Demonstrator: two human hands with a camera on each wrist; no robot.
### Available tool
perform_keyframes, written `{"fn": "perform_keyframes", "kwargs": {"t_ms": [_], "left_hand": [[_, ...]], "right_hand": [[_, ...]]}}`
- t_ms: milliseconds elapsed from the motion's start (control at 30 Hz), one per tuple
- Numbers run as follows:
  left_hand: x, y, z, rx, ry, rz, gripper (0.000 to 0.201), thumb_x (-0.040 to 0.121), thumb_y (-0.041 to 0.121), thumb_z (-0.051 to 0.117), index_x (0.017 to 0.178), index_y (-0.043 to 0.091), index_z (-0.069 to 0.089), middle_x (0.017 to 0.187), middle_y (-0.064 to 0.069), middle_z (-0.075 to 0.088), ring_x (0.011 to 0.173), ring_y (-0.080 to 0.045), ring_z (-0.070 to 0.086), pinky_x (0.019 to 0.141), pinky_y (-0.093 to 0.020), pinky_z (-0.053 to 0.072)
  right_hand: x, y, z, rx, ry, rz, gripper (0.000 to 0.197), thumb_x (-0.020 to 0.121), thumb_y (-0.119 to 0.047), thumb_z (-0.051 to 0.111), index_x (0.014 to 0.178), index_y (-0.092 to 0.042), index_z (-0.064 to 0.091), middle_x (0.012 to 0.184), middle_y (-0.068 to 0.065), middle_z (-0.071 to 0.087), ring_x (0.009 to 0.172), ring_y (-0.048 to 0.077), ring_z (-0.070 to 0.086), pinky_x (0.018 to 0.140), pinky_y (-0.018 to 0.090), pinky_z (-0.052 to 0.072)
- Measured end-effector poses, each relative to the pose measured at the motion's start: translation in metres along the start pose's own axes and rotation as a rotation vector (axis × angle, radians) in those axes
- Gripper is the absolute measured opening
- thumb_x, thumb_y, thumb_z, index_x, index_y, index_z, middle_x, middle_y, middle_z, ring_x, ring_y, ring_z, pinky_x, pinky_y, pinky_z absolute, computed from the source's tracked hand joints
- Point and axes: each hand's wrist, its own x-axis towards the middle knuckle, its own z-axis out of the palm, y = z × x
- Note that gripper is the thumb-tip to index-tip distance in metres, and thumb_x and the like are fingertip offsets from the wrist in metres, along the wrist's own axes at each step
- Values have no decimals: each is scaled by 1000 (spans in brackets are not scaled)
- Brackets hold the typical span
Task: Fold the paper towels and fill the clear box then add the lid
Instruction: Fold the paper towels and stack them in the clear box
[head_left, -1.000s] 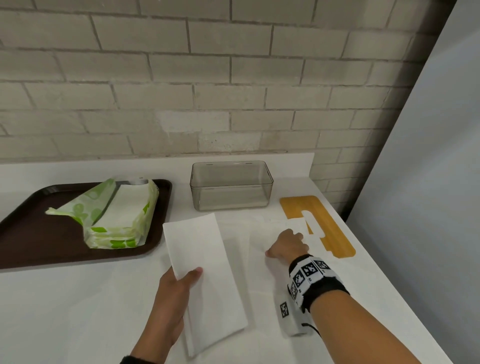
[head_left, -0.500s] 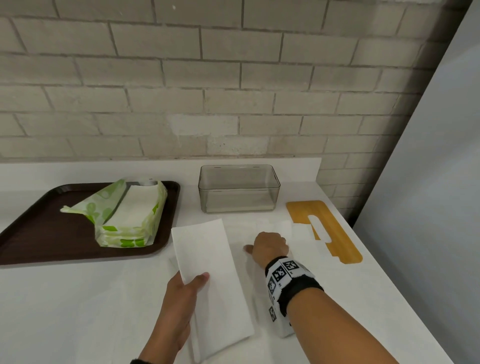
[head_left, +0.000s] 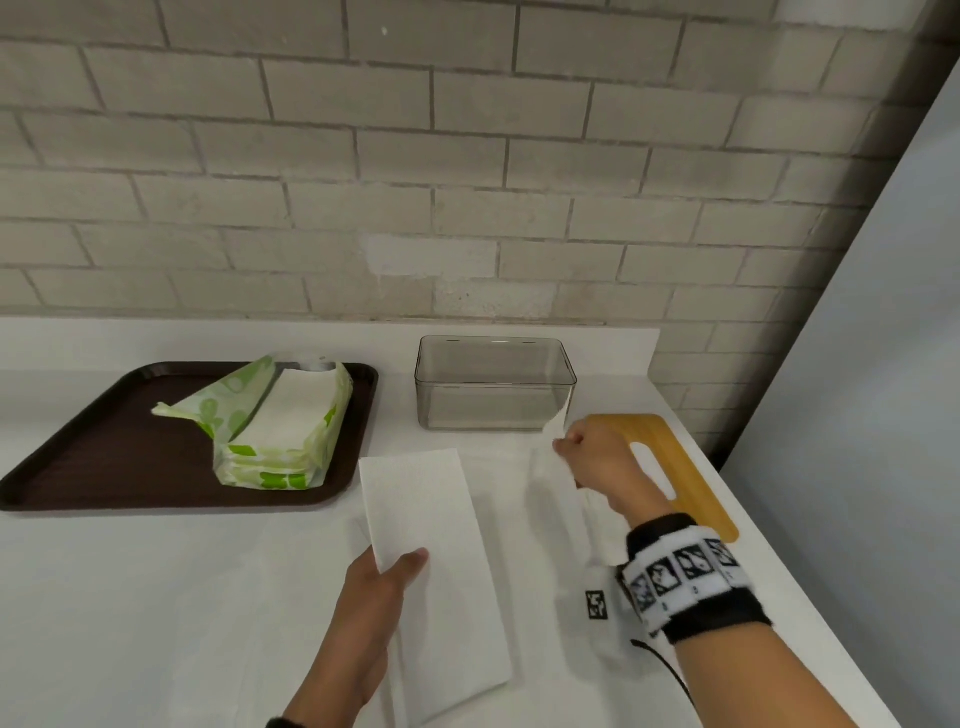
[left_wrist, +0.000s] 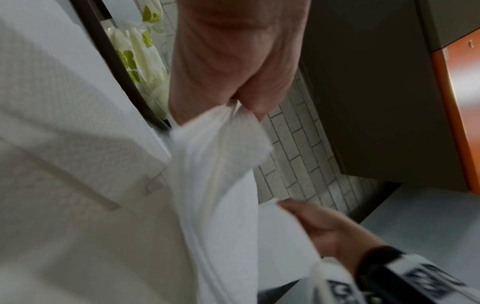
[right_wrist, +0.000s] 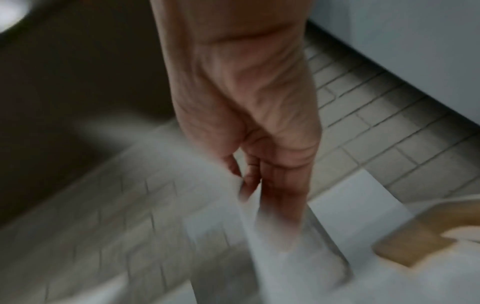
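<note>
My left hand (head_left: 387, 571) pinches a folded white paper towel (head_left: 431, 551) by its near left edge, thumb on top; the left wrist view shows the towel (left_wrist: 221, 164) hanging from that hand (left_wrist: 233, 98). My right hand (head_left: 582, 452) pinches the corner of a second white towel (head_left: 556, 467) and holds it raised off the counter, just in front of the clear box (head_left: 493, 384). The box stands empty near the wall. The wooden lid (head_left: 675, 467) lies flat to the right, partly behind my right hand. The right wrist view is blurred.
A dark brown tray (head_left: 104, 447) at the left carries an opened green-and-white pack of paper towels (head_left: 280, 426). A brick wall backs the white counter (head_left: 156, 597). The counter's right edge runs past the lid, beside a grey panel (head_left: 883, 364).
My right hand has lifted a towel corner off the counter and moved up and right towards the box. The left hand still holds its folded towel in the same place.
</note>
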Motion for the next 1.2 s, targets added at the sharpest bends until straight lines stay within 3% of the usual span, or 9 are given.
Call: {"fn": "perform_keyframes", "kwargs": {"t_ms": [100, 267, 500, 633, 767, 900, 1000, 1100, 1200], "left_hand": [[-2, 5, 4, -3, -7, 16, 32, 91, 11, 58, 122, 11, 57, 107, -11, 70, 97, -33, 65, 94, -52, 48], [-8, 17, 19, -28, -64, 70, 36, 92, 10, 56, 125, 24, 53, 114, -4, 67, 103, -29, 64, 96, -52, 48], [-24, 32, 42, -196, -66, -2, 17, 96, 33, 48, 100, 26, 63, 97, -5, 71, 93, -27, 66, 82, -41, 53], [-28, 31, 45, -238, -112, 14, 32, 94, 51, 34, 97, 30, 57, 99, 2, 67, 94, -19, 63, 76, -33, 50], [-23, 28, 42, -119, -54, 110, 19, 94, 24, 53, 112, 24, 58, 105, 0, 68, 94, -21, 65, 80, -37, 54], [-18, 26, 35, -214, 2, 98, 17, 92, 11, 55, 106, 16, 63, 101, -7, 72, 95, -32, 66, 90, -51, 51], [-14, 27, 28, -292, 34, 150, 16, 89, 9, 58, 101, 16, 64, 97, -6, 73, 90, -27, 68, 80, -42, 54], [-6, 33, 11, -325, 77, 251, 21, 86, 3, 59, 100, 17, 64, 99, -4, 72, 85, -19, 68, 67, -28, 56], [3, 37, -5, -160, 95, 337, 27, 83, -2, 62, 96, 22, 66, 99, -2, 71, 87, -18, 66, 69, -26, 55]], "right_hand": [[-35, -15, -33, 469, -20, -79, 31, 91, -9, 54, 66, -15, 37, 62, 0, 39, 59, 15, 37, 56, 24, 29], [-83, -23, -44, 1215, -260, -187, 21, 85, -6, 53, 104, -12, 60, 89, 4, 72, 75, 14, 67, 63, 25, 55], [-91, -4, 43, 231, 94, -145, 33, 99, -29, 41, 67, -22, 39, 61, -5, 45, 55, 7, 41, 52, 19, 32], [-94, -1, 59, -21, 182, -169, 27, 99, -40, 34, 103, -20, 51, 65, -11, 46, 60, 6, 48, 53, 13, 35], [-94, 0, 58, 123, 114, -206, 31, 93, -42, 48, 119, -25, 43, 99, -8, 54, 89, 8, 55, 71, 14, 42], [-95, 14, 42, 633, -410, -74, 53, 75, -28, 77, 119, -30, 48, 115, -3, 64, 101, 17, 65, 90, 35, 53], [-100, 24, 26, 380, -700, -156, 46, 71, -8, 78, 113, -22, 64, 111, -6, 70, 103, 10, 65, 94, 30, 50], [-93, 32, 5, 55, -621, -211, 30, 73, -10, 75, 101, -19, 70, 102, -7, 72, 95, 7, 66, 89, 24, 52], [-83, 34, -15, 187, -281, -193, 18, 76, -5, 73, 88, -18, 71, 88, -5, 73, 83, 11, 68, 76, 22, 55]]}}
